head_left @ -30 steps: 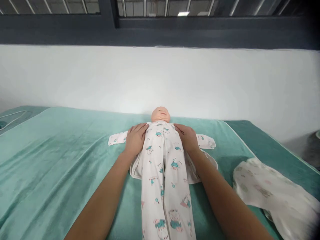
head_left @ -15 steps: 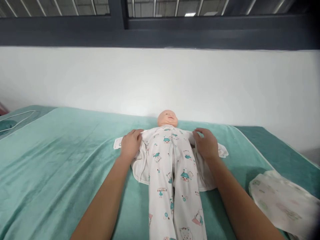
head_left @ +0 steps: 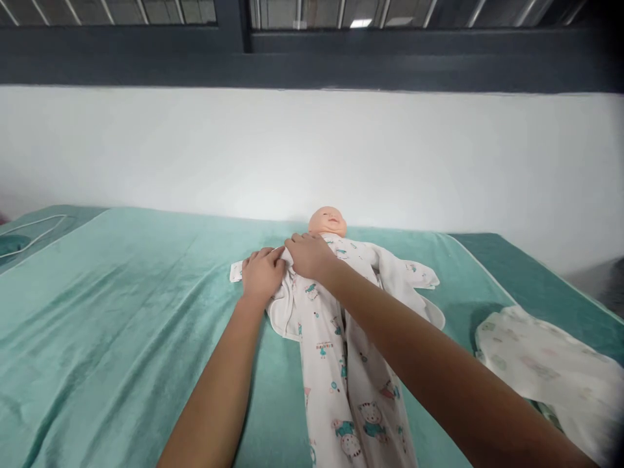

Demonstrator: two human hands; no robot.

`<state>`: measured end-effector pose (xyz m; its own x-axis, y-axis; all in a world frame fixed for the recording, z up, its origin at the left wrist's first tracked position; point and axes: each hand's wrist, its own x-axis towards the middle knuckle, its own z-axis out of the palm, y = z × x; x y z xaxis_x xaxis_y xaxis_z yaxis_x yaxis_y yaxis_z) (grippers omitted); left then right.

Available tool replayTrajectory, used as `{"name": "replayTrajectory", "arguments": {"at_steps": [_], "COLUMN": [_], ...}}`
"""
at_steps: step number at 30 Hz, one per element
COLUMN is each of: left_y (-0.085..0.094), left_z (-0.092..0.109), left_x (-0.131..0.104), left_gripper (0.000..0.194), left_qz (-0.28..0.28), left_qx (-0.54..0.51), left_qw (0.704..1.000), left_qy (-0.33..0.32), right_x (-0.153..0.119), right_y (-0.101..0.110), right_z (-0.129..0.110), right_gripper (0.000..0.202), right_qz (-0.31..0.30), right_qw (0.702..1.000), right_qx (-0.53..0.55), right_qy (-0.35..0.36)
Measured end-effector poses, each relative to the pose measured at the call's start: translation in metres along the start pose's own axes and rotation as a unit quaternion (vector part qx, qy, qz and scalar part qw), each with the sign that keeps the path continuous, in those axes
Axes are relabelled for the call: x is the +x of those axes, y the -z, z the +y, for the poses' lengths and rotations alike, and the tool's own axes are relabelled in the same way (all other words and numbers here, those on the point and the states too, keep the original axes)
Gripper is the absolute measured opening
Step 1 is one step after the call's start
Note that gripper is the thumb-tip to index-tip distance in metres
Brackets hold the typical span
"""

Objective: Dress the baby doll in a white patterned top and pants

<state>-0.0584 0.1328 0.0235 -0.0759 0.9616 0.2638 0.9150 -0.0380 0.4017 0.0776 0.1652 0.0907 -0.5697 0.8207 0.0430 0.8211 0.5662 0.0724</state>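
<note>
Pinching white cloth, left hand [head_left: 264, 273] beside doll [head_left: 327, 221]. Right hand [head_left: 308, 255] adjoins it, fingers curled on the printed garment [head_left: 322, 325].

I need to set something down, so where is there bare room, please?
Widest: the pale green fabric cover left of the left hand. Narrower: between the white printed baby garment and crumpled white patterned cloth, partly under the right forearm. Crowded: below the pink plastic doll's head, where the right hand meets the left.
</note>
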Motion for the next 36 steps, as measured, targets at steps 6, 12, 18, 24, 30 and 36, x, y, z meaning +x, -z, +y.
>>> {"name": "replayTrajectory", "arguments": {"at_steps": [6, 12, 18, 24, 30, 36], "left_y": [-0.002, -0.006, -0.009, -0.008, -0.008, -0.013], "left_z": [-0.001, -0.001, -0.002, -0.004, -0.009, -0.012], "left_x": [0.002, 0.005, 0.008, 0.005, 0.0, 0.001], "left_gripper": [0.044, 0.036, 0.035, 0.035, 0.037, 0.039], "left_qz": [0.017, 0.03, 0.032, 0.062, 0.085, 0.062], "left_qx": [-0.006, -0.004, 0.015, 0.003, -0.056, -0.067], "left_qw": [0.999, 0.998, 0.998, 0.997, 0.992, 0.992], "left_qy": [0.043, 0.055, 0.052, 0.043, 0.074, 0.085], "right_x": [-0.013, 0.006, 0.025, 0.018, -0.007, -0.032], "right_y": [0.001, -0.003, -0.006, 0.0, 0.022, 0.047], "right_z": [0.012, -0.003, -0.001, 0.007, 0.024, 0.046], "right_gripper": [0.03, 0.03, 0.028, 0.036, 0.031, 0.027], "right_qz": [-0.014, -0.037, -0.093, -0.081, -0.057, -0.028], "right_qw": [0.999, 0.998, 0.994, 0.996, 0.997, 0.996], "right_qx": [-0.027, -0.04, -0.033, -0.035, -0.048, -0.07], "right_qy": [0.009, 0.014, 0.037, 0.03, -0.004, -0.05]}}
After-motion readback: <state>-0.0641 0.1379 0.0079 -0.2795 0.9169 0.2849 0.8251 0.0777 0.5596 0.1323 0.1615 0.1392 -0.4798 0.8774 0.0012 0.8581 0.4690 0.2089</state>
